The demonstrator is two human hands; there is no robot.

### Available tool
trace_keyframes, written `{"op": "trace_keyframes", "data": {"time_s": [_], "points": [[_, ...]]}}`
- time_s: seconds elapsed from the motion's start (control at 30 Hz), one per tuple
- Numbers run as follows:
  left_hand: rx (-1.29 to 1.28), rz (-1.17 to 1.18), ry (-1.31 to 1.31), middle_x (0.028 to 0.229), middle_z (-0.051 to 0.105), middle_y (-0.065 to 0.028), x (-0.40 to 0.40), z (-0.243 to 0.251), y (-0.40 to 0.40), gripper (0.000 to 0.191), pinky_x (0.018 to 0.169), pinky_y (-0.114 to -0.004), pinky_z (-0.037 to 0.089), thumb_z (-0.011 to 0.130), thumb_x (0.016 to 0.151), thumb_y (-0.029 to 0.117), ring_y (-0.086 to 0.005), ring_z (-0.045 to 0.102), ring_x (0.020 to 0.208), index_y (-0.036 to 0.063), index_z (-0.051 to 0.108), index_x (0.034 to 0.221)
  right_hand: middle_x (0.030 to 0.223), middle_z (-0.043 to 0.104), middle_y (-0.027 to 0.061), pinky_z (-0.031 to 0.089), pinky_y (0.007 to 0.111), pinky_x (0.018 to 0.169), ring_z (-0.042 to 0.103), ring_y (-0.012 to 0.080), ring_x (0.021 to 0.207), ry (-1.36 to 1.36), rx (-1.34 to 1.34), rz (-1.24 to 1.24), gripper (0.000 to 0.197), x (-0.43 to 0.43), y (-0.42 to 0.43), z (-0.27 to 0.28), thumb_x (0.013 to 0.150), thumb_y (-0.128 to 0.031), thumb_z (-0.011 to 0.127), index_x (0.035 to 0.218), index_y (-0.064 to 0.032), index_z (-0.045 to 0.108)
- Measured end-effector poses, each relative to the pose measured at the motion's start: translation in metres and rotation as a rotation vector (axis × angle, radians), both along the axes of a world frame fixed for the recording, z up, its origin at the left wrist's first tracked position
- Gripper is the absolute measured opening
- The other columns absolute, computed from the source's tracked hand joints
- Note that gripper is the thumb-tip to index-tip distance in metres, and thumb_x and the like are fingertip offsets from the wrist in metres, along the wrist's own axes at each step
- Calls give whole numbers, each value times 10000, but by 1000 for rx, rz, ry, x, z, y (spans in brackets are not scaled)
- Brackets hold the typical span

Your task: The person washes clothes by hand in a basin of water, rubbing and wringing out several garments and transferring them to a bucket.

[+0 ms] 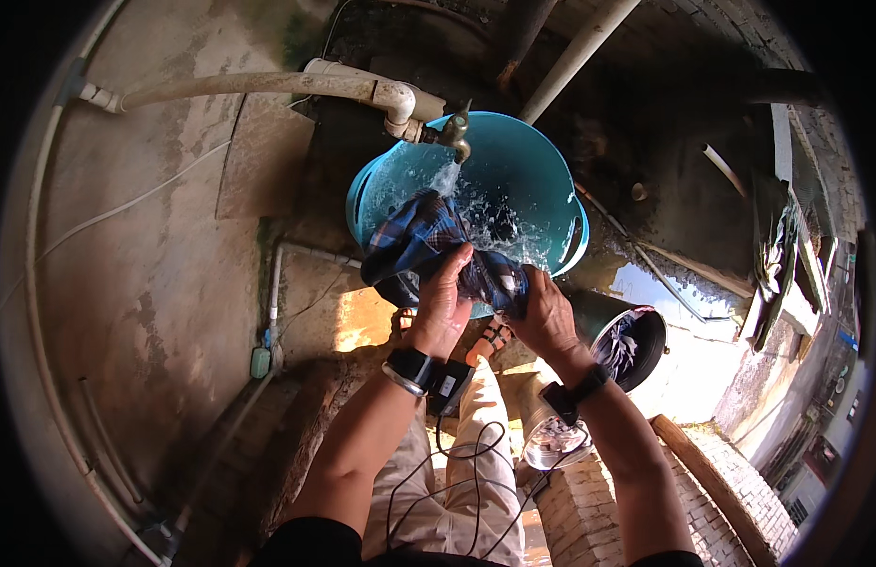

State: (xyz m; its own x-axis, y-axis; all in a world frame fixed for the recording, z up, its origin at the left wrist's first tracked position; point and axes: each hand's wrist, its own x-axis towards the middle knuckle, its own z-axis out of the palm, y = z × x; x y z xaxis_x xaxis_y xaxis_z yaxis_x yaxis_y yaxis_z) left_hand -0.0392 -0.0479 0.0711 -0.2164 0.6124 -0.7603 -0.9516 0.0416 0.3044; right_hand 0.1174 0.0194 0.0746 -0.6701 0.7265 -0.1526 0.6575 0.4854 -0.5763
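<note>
A wet blue plaid cloth (427, 230) is stretched between my two hands above a teal plastic tub (523, 152). My left hand (443, 305) grips the cloth near its middle, thumb on top. Around its right end, my right hand (548, 315) has its fingers closed. Water runs from a brass tap (455, 135) at the tub's far side, and its stream falls by the upper part of the cloth. Splashes spread inside the tub, whose bottom is partly hidden by the cloth and my hands.
A white pipe (253, 88) carries the tap from the left wall. To the right lies a dark bucket (654, 333) with cloth inside; a metal bucket (533, 443) stands nearer me. Black cables (473, 475) hang below my wrists. A brick ledge (587, 503) is at lower right.
</note>
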Motion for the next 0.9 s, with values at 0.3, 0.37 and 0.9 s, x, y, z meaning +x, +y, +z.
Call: {"op": "trace_keyframes", "data": {"time_s": [0.3, 0.37, 0.9], "points": [[92, 59, 101, 1141, 597, -32, 8, 21, -23, 489, 964, -347, 472, 735, 786, -16, -151, 577, 1049, 68, 555, 1233, 1174, 590, 154, 577, 477, 840, 651, 319, 995, 815, -1737, -769, 670, 13, -42, -13, 775, -57, 703, 1367, -87, 389], [79, 22, 97, 1208, 567, -31, 4, 18, -35, 551, 1000, -367, 452, 730, 796, -14, -164, 544, 1112, 82, 520, 1296, 1243, 558, 159, 520, 549, 920, 589, 357, 1121, 1003, -1776, -685, 633, 15, -40, -4, 798, -86, 676, 1367, -121, 403], [83, -130, -113, 1101, 654, -77, 6, 11, -32, 332, 882, -333, 521, 496, 1016, 311, -175, 640, 995, 40, 563, 1197, 748, 603, 85, 450, 337, 629, 561, 261, 692, 806, -41, -285, 242, -46, 9, 84, 623, 71, 662, 615, -75, 470]]}}
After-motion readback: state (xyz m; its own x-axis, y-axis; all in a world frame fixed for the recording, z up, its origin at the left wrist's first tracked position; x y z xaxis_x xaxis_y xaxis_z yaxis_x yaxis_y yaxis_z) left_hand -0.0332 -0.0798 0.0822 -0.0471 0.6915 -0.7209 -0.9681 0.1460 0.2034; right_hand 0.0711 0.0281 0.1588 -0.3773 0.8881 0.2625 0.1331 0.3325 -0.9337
